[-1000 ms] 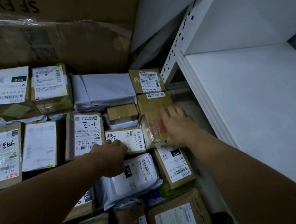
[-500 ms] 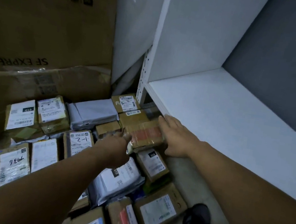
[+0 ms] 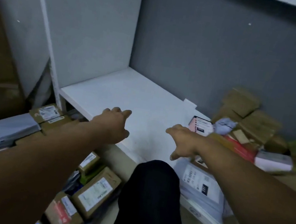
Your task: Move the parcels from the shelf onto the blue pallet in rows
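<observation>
View from a head camera, looking down in dim light over two bare outstretched arms. The left hand (image 3: 115, 124) hovers above the front edge of a white shelf board (image 3: 136, 93), fingers loosely bent and holding nothing. The right hand (image 3: 183, 143) hangs just beside it over the same board, fingers spread apart and drooping, also holding nothing.

The shelf bay has a pale side panel on the left and a grey wall behind. Its right part holds a loose heap of parcels: stacked brown cardboard boxes (image 3: 248, 115) against the wall, a crumpled grey poly bag (image 3: 225, 124), a pink-labelled packet (image 3: 200, 126) nearest the right hand, a red parcel (image 3: 241, 149) and a white box (image 3: 272, 161). A flat grey mailer (image 3: 202, 186) with a printed label lies at the shelf's front edge under the right forearm.

Low on the left, below the shelf, more parcels lie packed side by side: a labelled cardboard box (image 3: 95, 192), a box with red tape (image 3: 63, 212), a grey mailer bag (image 3: 6, 129) and a small labelled box (image 3: 49, 114). What they rest on cannot be made out.

A knee in black trousers (image 3: 150, 192) fills the lower middle.
</observation>
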